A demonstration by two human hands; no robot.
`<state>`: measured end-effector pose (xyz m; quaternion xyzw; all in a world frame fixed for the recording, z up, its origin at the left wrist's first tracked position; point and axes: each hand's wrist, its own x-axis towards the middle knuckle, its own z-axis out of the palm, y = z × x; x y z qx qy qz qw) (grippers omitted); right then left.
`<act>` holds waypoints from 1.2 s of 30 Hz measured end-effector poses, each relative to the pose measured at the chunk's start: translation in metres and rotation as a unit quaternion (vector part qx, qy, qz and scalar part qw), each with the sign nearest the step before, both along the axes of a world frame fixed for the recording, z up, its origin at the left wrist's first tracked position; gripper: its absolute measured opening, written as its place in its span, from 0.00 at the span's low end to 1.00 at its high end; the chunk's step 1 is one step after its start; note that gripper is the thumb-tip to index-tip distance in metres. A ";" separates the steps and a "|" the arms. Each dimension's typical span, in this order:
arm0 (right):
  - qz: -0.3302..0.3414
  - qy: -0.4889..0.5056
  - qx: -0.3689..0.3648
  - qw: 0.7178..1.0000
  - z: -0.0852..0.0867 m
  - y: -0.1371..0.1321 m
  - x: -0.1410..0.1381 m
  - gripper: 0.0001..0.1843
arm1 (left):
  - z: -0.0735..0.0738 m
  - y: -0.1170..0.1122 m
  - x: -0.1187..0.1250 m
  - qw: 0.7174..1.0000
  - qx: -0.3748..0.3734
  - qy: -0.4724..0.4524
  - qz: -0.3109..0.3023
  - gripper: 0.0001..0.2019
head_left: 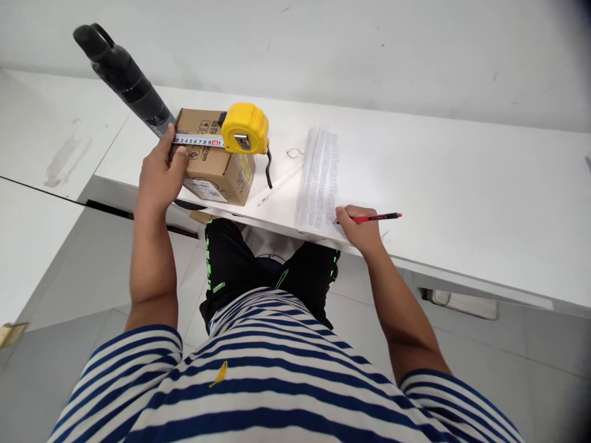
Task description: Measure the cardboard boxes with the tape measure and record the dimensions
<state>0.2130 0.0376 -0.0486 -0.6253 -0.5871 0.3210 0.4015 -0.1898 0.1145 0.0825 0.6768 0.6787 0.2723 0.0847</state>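
Along the left part of the white table (438,184), a cardboard box (207,161) sits close to the near edge, with a dark bottle (132,86) just beyond its far left side; a yellow tape measure (244,126) lies across the box, its numbered blade running over the top from left to right and its case at the far right corner. The left hand (158,175) is at the box's left edge, forefinger and thumb closed about the blade's end; this seems meant to pin it to the edge, so that the strip lies straight and its figures face up; whether the other fingers press the box, I cannot tell, as they are hidden. To the right, printed papers (318,184) lie at the near edge, apart from the box and within easy reach of the right hand (360,227); its thumb and forefinger pinch a red pen (378,218) low, near the tip, probably for control, the remaining fingers curled beneath; the pen's tip is at the papers' near right corner, and its black end points right.
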 end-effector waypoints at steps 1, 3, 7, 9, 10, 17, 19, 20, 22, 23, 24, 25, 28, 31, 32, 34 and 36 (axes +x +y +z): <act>-0.007 -0.002 0.000 1.000 0.000 0.001 0.000 0.25 | -0.001 0.001 -0.001 1.000 -0.001 0.000 -0.001 0.30; -0.005 -0.007 -0.002 1.000 0.001 0.002 0.000 0.25 | -0.002 0.004 -0.002 1.000 0.007 -0.008 -0.005 0.31; 0.026 -0.013 0.004 1.000 0.005 -0.005 0.000 0.25 | -0.001 -0.001 -0.003 1.000 0.007 -0.010 0.014 0.32; 0.023 -0.027 0.004 0.999 0.004 -0.010 0.002 0.24 | 0.002 -0.008 -0.002 1.000 -0.018 -0.001 0.025 0.32; 0.028 -0.040 -0.011 0.999 0.002 -0.011 0.003 0.23 | 0.003 -0.010 -0.001 0.999 -0.030 0.003 0.024 0.32; -0.143 -0.151 -0.011 0.978 -0.009 -0.003 0.003 0.23 | 0.003 -0.017 -0.008 0.998 -0.053 0.007 0.014 0.34; -0.160 -0.222 -0.027 0.962 -0.008 -0.003 0.000 0.27 | 0.001 -0.019 -0.011 0.998 -0.057 0.009 0.011 0.35; -0.181 -0.239 -0.044 0.953 -0.006 -0.003 -0.004 0.28 | 0.000 -0.019 -0.013 0.998 -0.059 0.010 0.011 0.35; -0.219 -0.220 -0.026 0.950 0.001 -0.001 -0.018 0.33 | -0.002 -0.018 -0.017 0.998 -0.061 0.010 0.010 0.34; -0.218 -0.186 0.009 0.958 0.008 0.002 -0.030 0.35 | -0.002 -0.017 -0.018 0.998 -0.059 0.010 0.009 0.34; -0.194 -0.141 0.056 0.969 0.017 0.006 -0.044 0.38 | -0.001 -0.017 -0.020 0.998 -0.058 0.010 0.006 0.34; -0.149 -0.085 0.101 0.980 0.029 0.011 -0.060 0.41 | -0.001 -0.018 -0.020 0.998 -0.057 0.009 0.003 0.34; 0.036 0.039 0.154 0.987 0.068 0.039 -0.111 0.49 | 0.000 -0.022 -0.020 0.998 -0.057 -0.009 0.000 0.33; 0.119 0.086 0.134 0.980 0.096 0.073 -0.152 0.48 | -0.006 -0.024 -0.018 0.998 -0.020 -0.062 0.027 0.30; 0.121 0.108 0.140 0.977 0.101 0.081 -0.162 0.43 | -0.009 -0.024 -0.017 0.996 0.006 -0.083 0.037 0.29; 0.110 0.112 0.166 0.974 0.108 0.086 -0.178 0.37 | -0.016 -0.022 -0.015 0.991 0.068 -0.111 0.044 0.26; 0.092 0.068 0.216 0.970 0.113 0.078 -0.190 0.32 | -0.021 -0.020 -0.012 0.985 0.131 -0.115 0.016 0.21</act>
